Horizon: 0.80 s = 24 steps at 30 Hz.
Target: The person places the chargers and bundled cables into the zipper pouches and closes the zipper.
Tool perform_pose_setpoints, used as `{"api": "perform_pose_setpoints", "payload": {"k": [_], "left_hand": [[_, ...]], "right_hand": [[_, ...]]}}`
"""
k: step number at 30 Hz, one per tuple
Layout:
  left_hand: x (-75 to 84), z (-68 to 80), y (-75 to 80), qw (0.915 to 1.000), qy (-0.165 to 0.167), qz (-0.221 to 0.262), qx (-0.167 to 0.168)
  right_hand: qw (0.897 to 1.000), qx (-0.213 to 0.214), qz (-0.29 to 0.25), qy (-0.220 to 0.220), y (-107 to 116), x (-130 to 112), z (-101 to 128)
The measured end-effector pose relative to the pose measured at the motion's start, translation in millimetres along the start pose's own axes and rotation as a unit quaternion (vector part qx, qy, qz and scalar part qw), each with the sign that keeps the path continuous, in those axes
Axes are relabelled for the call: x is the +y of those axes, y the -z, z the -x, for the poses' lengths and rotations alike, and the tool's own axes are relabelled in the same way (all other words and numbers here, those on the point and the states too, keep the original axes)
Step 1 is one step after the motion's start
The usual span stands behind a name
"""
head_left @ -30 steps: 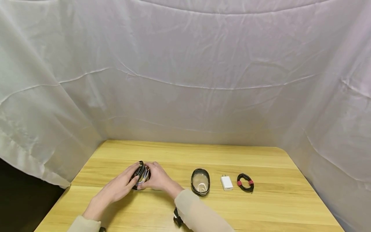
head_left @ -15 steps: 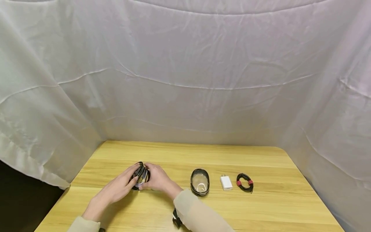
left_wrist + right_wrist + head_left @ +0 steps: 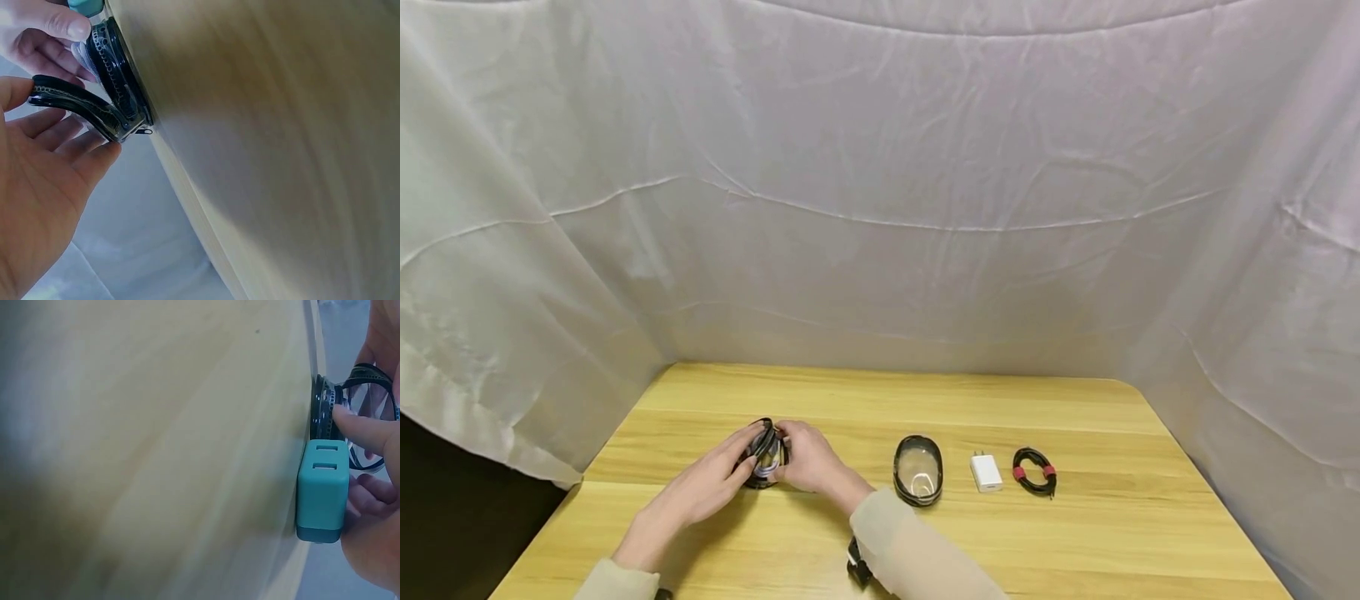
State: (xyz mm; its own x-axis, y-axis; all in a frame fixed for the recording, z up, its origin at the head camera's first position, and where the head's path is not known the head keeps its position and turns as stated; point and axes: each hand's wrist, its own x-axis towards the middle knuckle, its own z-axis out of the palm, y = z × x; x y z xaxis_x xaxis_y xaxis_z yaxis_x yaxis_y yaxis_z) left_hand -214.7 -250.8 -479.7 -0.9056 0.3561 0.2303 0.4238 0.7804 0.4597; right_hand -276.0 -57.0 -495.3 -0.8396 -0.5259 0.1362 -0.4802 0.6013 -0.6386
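While both hands hold it, the open pouch point(image 3: 766, 455) stands on edge.

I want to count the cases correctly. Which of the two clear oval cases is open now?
The clear case between both hands: its black-rimmed lid is lifted. The other oval case lies flat and shut beside the white charger.

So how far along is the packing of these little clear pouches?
Done: nothing looks packed yet. In hand: both hands hold open a clear black-zippered pouch, teal charger beside it. Left: second clear pouch, white charger and coiled black cable lie loose.
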Motion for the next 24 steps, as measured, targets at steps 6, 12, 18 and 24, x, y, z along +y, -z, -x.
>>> {"api": "perform_pose_setpoints", "payload": {"k": [6, 12, 18, 24], "left_hand": [[0.1, -0.3, 1.1, 1.0000, 0.004, 0.001, -0.004], [-0.7, 0.6, 2.8, 0.9997, 0.016, 0.015, -0.014], [-2.1, 0.7, 2.6, 0.9991, 0.026, 0.025, -0.021], [-1.2, 0.5, 2.6, 0.9991, 0.026, 0.024, -0.021]], "right_hand": [[0.999, -0.015, -0.028, -0.007, 3.5, 1.8, 0.7], [0.999, -0.017, -0.027, -0.010, 4.1, 1.7, 0.4], [0.999, -0.024, 0.020, 0.021, 1.4, 1.5, -1.1], [0.996, -0.030, 0.065, 0.050, 1.8, 3.6, 0.2]]}}
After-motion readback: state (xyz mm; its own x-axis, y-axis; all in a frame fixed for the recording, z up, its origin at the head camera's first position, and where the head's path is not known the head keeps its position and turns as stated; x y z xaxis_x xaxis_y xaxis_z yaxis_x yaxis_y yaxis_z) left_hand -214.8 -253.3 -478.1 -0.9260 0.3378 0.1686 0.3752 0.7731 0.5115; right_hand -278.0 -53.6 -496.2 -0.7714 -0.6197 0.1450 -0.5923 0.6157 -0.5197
